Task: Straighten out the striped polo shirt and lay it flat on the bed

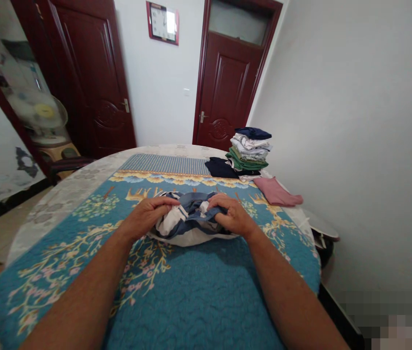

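Note:
A crumpled blue-and-white striped garment (188,219) lies in the middle of a round table covered by a teal quilted cloth (191,291) with a floral pattern. My left hand (146,214) grips the garment's left side, fingers curled into the fabric. On the right side my right hand (232,214) is closed on the same garment. Both forearms reach in from the near edge.
A stack of folded clothes (249,148) stands at the table's far right, with a dark garment (222,167) beside it and a pink one (277,192) nearer. Two dark red doors, a wall clock (163,22) and a fan (40,111) lie beyond. A white wall runs close on the right.

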A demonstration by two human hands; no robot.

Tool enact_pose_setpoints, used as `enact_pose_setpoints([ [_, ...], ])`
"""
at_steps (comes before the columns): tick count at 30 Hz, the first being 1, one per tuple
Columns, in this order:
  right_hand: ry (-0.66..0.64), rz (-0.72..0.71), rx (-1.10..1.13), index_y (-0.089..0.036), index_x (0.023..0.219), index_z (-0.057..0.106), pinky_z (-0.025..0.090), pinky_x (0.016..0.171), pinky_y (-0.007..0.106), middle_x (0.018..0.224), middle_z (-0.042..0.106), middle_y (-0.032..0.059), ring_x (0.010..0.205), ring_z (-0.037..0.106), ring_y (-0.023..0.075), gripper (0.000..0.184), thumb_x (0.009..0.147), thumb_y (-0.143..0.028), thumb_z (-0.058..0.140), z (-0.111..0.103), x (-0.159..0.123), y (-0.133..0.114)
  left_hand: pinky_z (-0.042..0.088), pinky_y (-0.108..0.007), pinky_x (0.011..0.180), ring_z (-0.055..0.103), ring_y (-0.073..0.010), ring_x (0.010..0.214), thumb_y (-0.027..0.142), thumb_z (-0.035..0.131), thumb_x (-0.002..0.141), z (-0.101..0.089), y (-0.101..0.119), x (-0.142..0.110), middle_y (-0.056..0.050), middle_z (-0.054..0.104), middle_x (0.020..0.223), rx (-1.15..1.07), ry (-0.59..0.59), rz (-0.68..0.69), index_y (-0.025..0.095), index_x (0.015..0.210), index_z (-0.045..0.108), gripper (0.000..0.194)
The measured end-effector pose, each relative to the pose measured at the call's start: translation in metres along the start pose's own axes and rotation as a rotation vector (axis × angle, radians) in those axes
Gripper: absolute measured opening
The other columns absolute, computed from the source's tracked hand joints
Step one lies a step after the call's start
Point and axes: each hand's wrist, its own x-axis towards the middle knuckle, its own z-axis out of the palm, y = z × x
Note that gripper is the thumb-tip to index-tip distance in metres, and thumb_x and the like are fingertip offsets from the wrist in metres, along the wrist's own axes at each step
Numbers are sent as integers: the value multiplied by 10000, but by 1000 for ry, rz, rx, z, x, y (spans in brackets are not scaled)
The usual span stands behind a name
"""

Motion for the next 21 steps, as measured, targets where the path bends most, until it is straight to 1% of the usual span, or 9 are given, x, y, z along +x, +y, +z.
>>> enact_pose_setpoints([
  [2, -4, 65, 17, -253, 973, 778, 526, 952, 371, 1008, 758, 39, 984, 695, 226, 181, 871, -196, 639, -1, 0, 0, 493, -296, 635, 686, -234, 753, 491, 771, 756, 1, 1, -1, -64, 801, 924, -33, 17, -36, 215, 1066, 842, 421],
  [4, 12, 119, 45, -252, 1012, 783, 528, 889, 337, 980, 757, 26, 921, 692, 205, 190, 925, -247, 614, -1, 0, 1, 489, -290, 618, 681, -226, 729, 505, 803, 735, 2, 0, -1, -63, 798, 913, -39, 39, -46, 209, 1067, 836, 447],
  [6, 50, 167, 73, -267, 1162, 761, 528, 842, 316, 951, 752, 7, 861, 682, 189, 271, 939, -265, 606, -1, 0, 3, 472, -280, 589, 660, -207, 678, 520, 811, 741, 4, -1, 0, -49, 785, 863, -32, 60, -50, 211, 1077, 825, 456],
  [8, 87, 197, 96, -284, 1320, 695, 530, 805, 306, 911, 737, -11, 797, 664, 177, 398, 929, -267, 621, 0, -1, 3, 450, -271, 564, 635, -191, 637, 537, 806, 758, 6, -4, 1, -34, 767, 821, -23, 79, -52, 216, 1104, 810, 472],
  [9, 103, 195, 98, -291, 1352, 675, 533, 804, 307, 909, 732, -13, 792, 661, 177, 437, 919, -256, 624, 0, 0, 3, 444, -268, 561, 629, -187, 632, 541, 806, 762, 6, -5, 2, -31, 764, 821, -18, 87, -50, 217, 1111, 805, 476],
  [11, 114, 141, 88, -297, 1285, 713, 538, 875, 332, 984, 736, 7, 891, 680, 193, 408, 898, -215, 616, 0, 0, 1, 444, -267, 569, 628, -184, 642, 543, 808, 765, 8, -7, 2, -31, 763, 838, -7, 102, -37, 216, 1108, 799, 474],
  [14, 90, 37, 78, -292, 1067, 784, 521, 988, 380, 1076, 736, 34, 1053, 683, 224, 276, 876, -183, 616, -1, 2, -2, 449, -271, 584, 630, -188, 654, 543, 812, 762, 8, -10, 3, -34, 763, 851, -2, 103, -24, 212, 1091, 797, 467],
  [16, 66, 26, 89, -290, 1014, 792, 530, 977, 386, 1039, 744, 37, 1031, 692, 227, 219, 883, -203, 639, -2, 3, -3, 442, -270, 575, 627, -188, 642, 554, 811, 761, 8, -11, 4, -31, 756, 836, -5, 93, -24, 214, 1091, 793, 474],
  [21, 69, 47, 127, -289, 1010, 809, 546, 932, 372, 1000, 763, 40, 985, 707, 224, 151, 926, -283, 684, -2, 2, -1, 435, -268, 566, 623, -186, 633, 562, 800, 770, 7, -12, 4, -26, 743, 815, 5, 74, -14, 210, 1085, 791, 473],
])
